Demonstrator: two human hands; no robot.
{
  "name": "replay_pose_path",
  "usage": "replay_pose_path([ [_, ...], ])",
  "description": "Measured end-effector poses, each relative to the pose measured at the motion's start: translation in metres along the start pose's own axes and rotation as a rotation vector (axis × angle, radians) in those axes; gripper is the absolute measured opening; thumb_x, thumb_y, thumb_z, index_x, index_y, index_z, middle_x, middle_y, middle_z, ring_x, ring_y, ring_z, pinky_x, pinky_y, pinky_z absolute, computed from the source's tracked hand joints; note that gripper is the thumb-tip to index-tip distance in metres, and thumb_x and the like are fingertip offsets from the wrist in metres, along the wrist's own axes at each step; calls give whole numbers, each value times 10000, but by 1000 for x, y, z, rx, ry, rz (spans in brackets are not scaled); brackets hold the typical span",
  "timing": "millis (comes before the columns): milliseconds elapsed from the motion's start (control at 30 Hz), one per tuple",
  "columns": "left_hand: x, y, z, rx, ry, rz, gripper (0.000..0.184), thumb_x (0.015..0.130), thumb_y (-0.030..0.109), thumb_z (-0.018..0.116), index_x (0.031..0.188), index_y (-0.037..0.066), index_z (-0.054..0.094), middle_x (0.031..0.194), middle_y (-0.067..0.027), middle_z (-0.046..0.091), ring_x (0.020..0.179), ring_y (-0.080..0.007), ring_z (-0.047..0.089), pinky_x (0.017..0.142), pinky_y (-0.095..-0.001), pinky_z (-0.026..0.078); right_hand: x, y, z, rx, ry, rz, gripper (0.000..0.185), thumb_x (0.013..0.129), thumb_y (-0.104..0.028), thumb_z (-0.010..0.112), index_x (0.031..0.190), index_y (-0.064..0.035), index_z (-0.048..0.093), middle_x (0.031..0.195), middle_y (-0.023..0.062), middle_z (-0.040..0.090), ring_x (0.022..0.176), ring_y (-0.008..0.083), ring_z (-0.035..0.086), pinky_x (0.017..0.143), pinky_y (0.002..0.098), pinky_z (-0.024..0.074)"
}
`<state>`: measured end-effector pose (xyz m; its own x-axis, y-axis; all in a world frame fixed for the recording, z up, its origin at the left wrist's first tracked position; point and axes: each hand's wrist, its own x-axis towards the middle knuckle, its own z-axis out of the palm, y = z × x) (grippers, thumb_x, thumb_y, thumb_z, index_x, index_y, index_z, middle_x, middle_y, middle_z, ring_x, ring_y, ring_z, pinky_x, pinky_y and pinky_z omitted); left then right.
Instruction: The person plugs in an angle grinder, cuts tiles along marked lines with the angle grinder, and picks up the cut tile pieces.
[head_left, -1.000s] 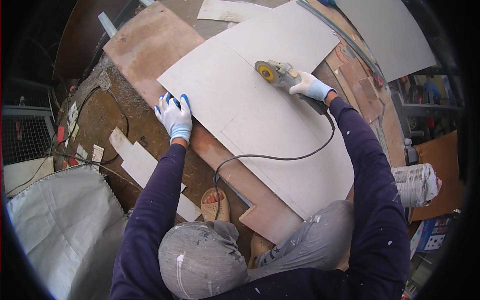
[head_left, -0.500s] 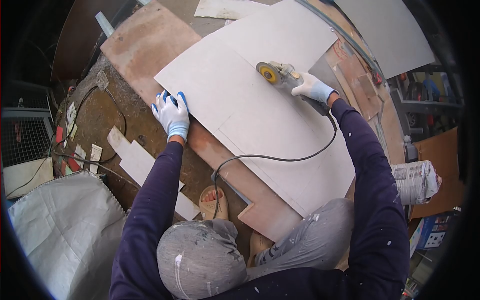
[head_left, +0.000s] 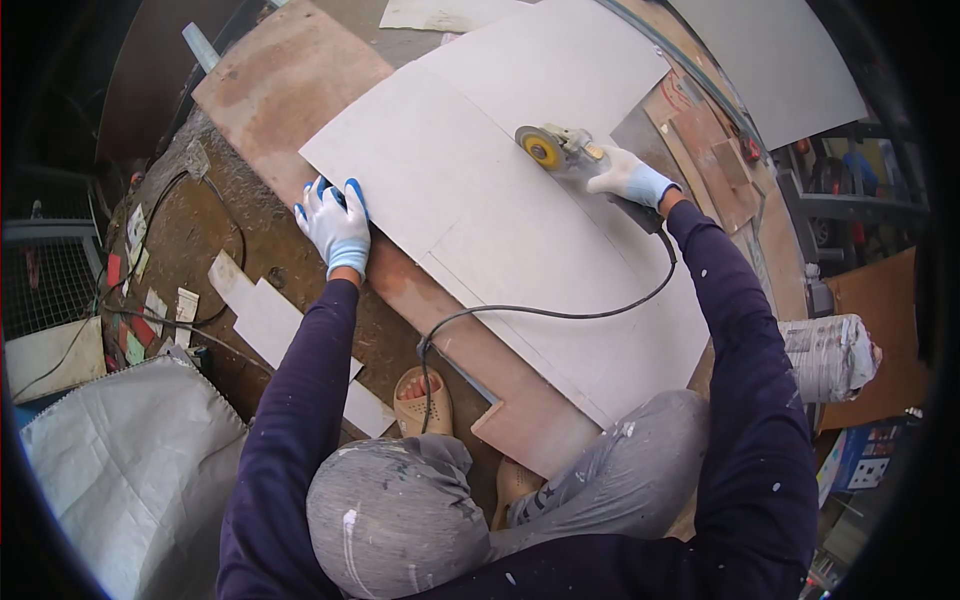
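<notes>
My right hand [head_left: 628, 175], in a white and blue glove, is wrapped round an angle grinder [head_left: 574, 152] with a yellow disc. The disc's lower edge is at the face of a large white board [head_left: 470, 190], close to a thin line; whether it touches I cannot tell. From the grinder a black cord [head_left: 560, 316] loops over the board and down past my foot. My left hand [head_left: 338, 225], gloved too, lies with spread fingers at the board's left edge, over the reddish plywood [head_left: 410, 290] beneath.
Narrow white offcuts [head_left: 268, 315] lie on the wet ground to the left, near a silver-grey sheet [head_left: 135, 450]. At the right stands a wrapped white bucket [head_left: 825, 358] beside a cardboard piece [head_left: 875, 325]. Another pale board [head_left: 775, 70] leans at the upper right.
The view has shifted slightly, so most things sit a little further left. Against the board, the grinder has moved slightly along the line towards me. My left hand stays at the edge.
</notes>
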<state>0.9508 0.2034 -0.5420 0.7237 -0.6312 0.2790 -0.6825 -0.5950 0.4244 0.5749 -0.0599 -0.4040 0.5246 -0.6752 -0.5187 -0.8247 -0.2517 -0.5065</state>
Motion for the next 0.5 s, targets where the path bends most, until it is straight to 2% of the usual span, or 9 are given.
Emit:
replay_pose_path([
  [67, 0, 1, 2, -33, 48, 3, 451, 999, 425, 564, 942, 2, 708, 1406, -176, 592, 1390, -366, 463, 1213, -565, 223, 1, 5, 1, -19, 1, 5, 533, 770, -187, 713, 1255, -9, 580, 908, 82, 644, 713, 148, 623, 656, 298, 545],
  [233, 0, 2, 0, -17, 38, 11, 455, 1003, 425, 560, 948, -2, 709, 1407, -176, 593, 1387, -361, 466, 1214, -561, 224, -4, 11, -1, -68, 0, 9, 543, 775, -190, 723, 1272, -22, 583, 930, 77, 650, 730, 149, 625, 682, 293, 546],
  [333, 1, 2, 0, -13, 27, 14, 460, 1003, 427, 559, 953, -5, 711, 1406, -177, 594, 1386, -359, 467, 1214, -560, 225, -15, 8, -8, -21, -62, 93, 643, 752, -286, 764, 1302, -3, 588, 1025, 134, 686, 875, 204, 668, 804, 326, 548],
  [433, 1, 1, -1, -7, 14, 8, 467, 1004, 430, 556, 976, -9, 714, 1407, -177, 591, 1386, -359, 467, 1214, -560, 226, -18, 9, -8, 26, -77, 121, 644, 753, -284, 762, 1307, -5, 586, 1033, 139, 689, 863, 200, 671, 789, 324, 550],
  [500, 0, 0, 1, 1, 12, 10, 472, 1005, 431, 553, 1001, -13, 715, 1409, -177, 588, 1387, -360, 466, 1213, -561, 227, -16, 17, -2, -15, -20, 36, 582, 769, -228, 743, 1288, -15, 588, 964, 98, 667, 775, 161, 645, 715, 308, 550],
])
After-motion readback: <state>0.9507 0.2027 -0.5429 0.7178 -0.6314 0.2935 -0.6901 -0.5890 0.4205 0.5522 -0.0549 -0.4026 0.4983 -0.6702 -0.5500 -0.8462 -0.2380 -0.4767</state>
